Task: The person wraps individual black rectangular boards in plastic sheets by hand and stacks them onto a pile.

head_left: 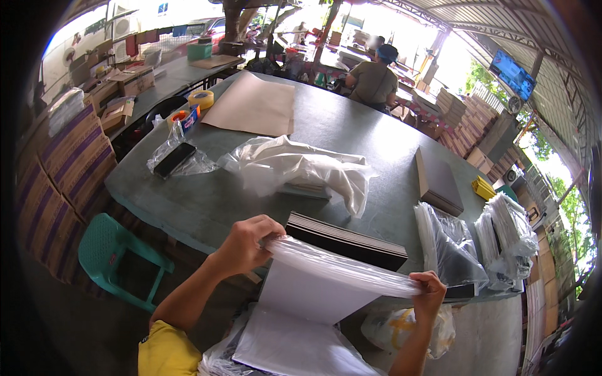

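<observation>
My left hand (248, 244) pinches one corner of the gathered upper edge of a clear plastic bag (342, 266). The opposite corner is gripped by my right hand (428, 293), so the edge is stretched between them. Below that edge hangs a white panel (310, 294); I cannot tell whether it lies inside the plastic. Closer to me, a white sheet in clear plastic (295, 344) rests over my lap. Just beyond the bag, at the table's near edge, lies a stack of black boards (345, 243) with pale layered edges.
On the grey-green table (357, 125) are crumpled plastic sheeting (301, 164), brown paper (254, 103), a phone (174, 160), tape rolls (200, 98), a dark board stack (439, 182) and plastic-wrapped bundles (448, 241). A green stool (119, 257) stands left. A person (374, 78) sits beyond.
</observation>
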Available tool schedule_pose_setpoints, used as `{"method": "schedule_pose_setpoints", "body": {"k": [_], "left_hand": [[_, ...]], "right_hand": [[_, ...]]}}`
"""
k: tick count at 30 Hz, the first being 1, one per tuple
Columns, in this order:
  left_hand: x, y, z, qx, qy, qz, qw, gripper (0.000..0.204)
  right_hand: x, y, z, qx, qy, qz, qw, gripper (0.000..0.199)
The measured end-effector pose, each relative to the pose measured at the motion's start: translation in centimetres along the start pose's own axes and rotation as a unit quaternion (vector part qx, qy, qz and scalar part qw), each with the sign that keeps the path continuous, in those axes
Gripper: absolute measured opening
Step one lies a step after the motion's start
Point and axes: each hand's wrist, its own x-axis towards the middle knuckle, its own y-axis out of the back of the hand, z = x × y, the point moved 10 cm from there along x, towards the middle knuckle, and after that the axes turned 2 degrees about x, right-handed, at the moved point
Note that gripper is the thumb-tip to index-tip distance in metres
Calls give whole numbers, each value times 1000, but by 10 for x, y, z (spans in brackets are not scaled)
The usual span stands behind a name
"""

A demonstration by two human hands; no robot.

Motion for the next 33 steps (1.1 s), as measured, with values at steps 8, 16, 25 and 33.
{"method": "schedule_pose_setpoints", "body": {"k": [8,16,25,33], "left_hand": [[-41,-47,-32,-504,210,-242,802,33],[-216,-152,-152,-493,510,-251,659,21],[-283,-203,-233,-395,574,-98,711,21],[-287,-200,-236,-409,398,-21,821,26]], "right_hand": [[-65,-34,77,410,-254,-175,858,37],[-228,-109,257,461,-426,-236,742,27],[-244,-113,338,-202,-444,-96,868,30],[-229,-126,301,-231,-383,-170,878,39]]}}
